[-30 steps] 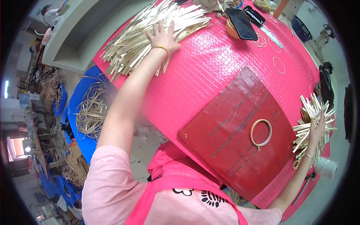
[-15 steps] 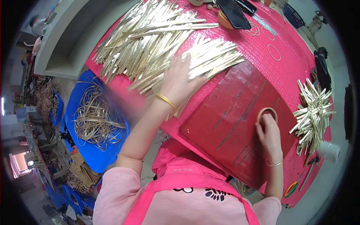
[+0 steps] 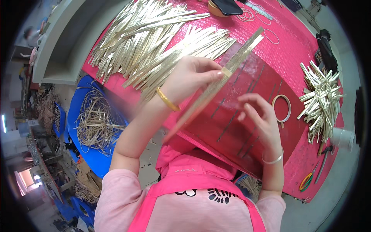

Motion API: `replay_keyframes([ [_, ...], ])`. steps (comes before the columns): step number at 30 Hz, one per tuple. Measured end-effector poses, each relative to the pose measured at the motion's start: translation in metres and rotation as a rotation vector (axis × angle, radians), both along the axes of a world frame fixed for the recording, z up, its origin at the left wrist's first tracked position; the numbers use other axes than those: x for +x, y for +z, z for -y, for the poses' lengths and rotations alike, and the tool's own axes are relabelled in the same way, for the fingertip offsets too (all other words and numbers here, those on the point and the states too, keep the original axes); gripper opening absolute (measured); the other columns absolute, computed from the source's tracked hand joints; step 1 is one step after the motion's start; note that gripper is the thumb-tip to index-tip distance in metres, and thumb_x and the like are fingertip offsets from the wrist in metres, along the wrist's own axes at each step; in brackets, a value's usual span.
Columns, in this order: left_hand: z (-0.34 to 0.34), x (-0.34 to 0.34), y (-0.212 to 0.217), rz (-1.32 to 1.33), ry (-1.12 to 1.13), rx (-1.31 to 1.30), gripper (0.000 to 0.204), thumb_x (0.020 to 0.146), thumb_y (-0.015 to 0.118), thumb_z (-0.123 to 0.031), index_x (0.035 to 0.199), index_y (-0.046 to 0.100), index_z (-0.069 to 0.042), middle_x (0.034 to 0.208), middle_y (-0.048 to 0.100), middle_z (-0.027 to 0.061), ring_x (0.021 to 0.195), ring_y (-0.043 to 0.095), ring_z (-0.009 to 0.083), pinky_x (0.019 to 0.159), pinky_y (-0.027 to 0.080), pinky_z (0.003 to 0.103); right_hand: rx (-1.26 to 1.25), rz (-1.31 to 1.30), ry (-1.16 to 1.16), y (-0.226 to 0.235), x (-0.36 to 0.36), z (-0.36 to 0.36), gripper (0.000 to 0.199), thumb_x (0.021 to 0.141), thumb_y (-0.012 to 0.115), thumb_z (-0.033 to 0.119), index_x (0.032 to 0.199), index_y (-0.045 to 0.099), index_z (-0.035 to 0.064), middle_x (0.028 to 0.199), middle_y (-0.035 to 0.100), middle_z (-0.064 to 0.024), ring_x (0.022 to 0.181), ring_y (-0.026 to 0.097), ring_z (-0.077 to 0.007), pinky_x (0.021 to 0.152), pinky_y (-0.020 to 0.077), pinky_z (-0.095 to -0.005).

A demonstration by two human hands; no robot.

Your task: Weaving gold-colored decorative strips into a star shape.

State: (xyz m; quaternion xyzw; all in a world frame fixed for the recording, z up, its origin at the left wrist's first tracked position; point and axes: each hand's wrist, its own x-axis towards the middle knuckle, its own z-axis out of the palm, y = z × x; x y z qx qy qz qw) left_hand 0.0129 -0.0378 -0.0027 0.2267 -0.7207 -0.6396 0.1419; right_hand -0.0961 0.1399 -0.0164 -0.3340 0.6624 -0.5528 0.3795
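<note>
My left hand (image 3: pixel 195 75) pinches a few long flat gold strips (image 3: pixel 244 50) between thumb and fingers, holding them slantwise above a red board (image 3: pixel 205 124). Near the thumb, a small tan piece (image 3: pixel 227 72) lies across the strips; it looks like tape. Over the middle of the board is my right hand (image 3: pixel 259 118), its fingers bent and apart with nothing visible in them. A roll of tan tape (image 3: pixel 288 112) rests on the board beside it. Dark lines mark the board. Many loose gold strips (image 3: pixel 145 42) lie in piles beyond my left hand.
A pink-covered table (image 3: pixel 284 50) bears a phone (image 3: pixel 228 6), rubber bands (image 3: pixel 271 36), a crossed stack of gold strips (image 3: pixel 320 96), a white spool (image 3: pixel 343 138), scissors (image 3: pixel 306 181) and a hammer (image 3: pixel 324 164). A blue bag (image 3: pixel 101 160) with tangled strips stands left, below a grey open box (image 3: pixel 63 58).
My left hand has lifted some gold strips from the pile and brought them over the board. My right hand has left the tape roll and moved left.
</note>
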Motion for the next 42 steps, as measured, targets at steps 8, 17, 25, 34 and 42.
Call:
replay_keyframes([
  [8,-0.052,0.007,-0.017,-0.118,0.101,-0.416,0.011,0.07,0.058,-0.004,0.08,0.057,0.0,0.067,0.058,0.0051,0.055,0.054,0.0142,0.05,0.042,0.024,-0.097,0.134,-0.137,-0.003,0.012,0.023,0.016,0.08,0.054,0.014,0.082,0.051,-0.0016,0.067,0.051,-0.0005,0.053,0.046,-0.0041,0.045,0.0371,-0.016],
  [17,0.023,-0.026,-0.049,0.084,0.343,-1.001,0.011,0.07,0.058,-0.01,0.076,0.058,-0.001,0.071,0.056,0.0128,0.063,0.056,0.0237,0.055,0.043,0.03,0.059,0.302,-0.196,-0.04,-0.005,-0.02,0.017,0.082,0.049,0.014,0.075,0.052,-0.0014,0.063,0.054,-0.0033,0.051,0.055,-0.0096,0.046,0.0429,-0.0178],
  [25,0.068,-0.053,-0.064,0.634,0.026,-0.715,0.025,0.059,0.068,-0.021,0.071,0.059,-0.002,0.074,0.058,0.0144,0.072,0.056,0.0231,0.066,0.043,0.032,-0.039,0.409,-0.303,-0.047,0.0,-0.023,0.015,0.083,0.047,0.011,0.087,0.049,-0.0033,0.07,0.056,-0.0081,0.053,0.058,-0.014,0.046,0.0467,-0.0197],
  [34,0.078,-0.053,-0.07,0.631,-0.01,-0.627,0.025,0.06,0.06,-0.024,0.074,0.062,-0.003,0.075,0.06,0.0163,0.07,0.058,0.0255,0.067,0.045,0.031,-0.088,0.45,-0.243,-0.047,0.002,-0.026,0.016,0.081,0.05,0.009,0.09,0.048,-0.0039,0.075,0.056,-0.0098,0.059,0.059,-0.0159,0.052,0.0496,-0.021],
  [42,0.046,-0.045,-0.059,0.567,-0.054,-0.825,0.018,0.063,0.064,-0.022,0.07,0.06,-0.006,0.068,0.059,0.013,0.067,0.058,0.0276,0.063,0.045,0.035,-0.109,0.426,-0.228,-0.046,0.005,-0.029,0.014,0.079,0.052,0.006,0.087,0.05,-0.0052,0.074,0.057,-0.0101,0.061,0.06,-0.0162,0.053,0.0502,-0.0224],
])
